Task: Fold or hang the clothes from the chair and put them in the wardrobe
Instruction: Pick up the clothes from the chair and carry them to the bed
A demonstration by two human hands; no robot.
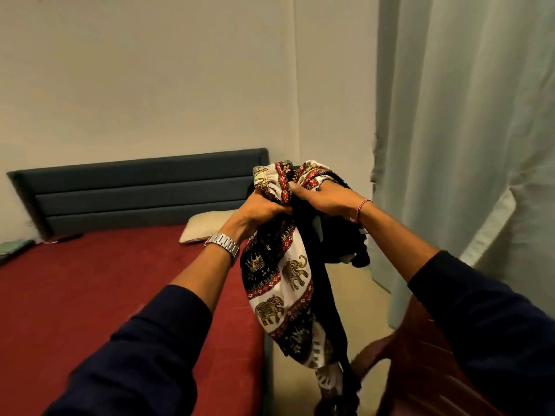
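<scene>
At far left a green cloth [15, 247] lies at the edge of the bed [99, 295], which has a red cover and a dark blue headboard [144, 193] against the pale wall [180, 79]. A beige pillow [207, 225] sits near the headboard's right end. The left hand [261, 210], with a metal watch [223, 245] on its wrist and a dark sleeve [144, 349] on the forearm, has its fingers curled tight around a bunch of clothes [285, 265] held up in the air beside the bed's right edge. The bundle's outer piece is a printed cloth with elephants in black, white, red and gold; dark fabric is gathered with it and hangs down toward the floor [357, 298]. The right hand [321, 195], touching the left, grips the top of the same bundle, fingers buried in the folds, a red-and-white thread [360, 210] around its wrist. Below the right arm, at lower right, stands a reddish-brown chair [420, 355]. A pale green curtain [465, 115] hangs along the right side.
</scene>
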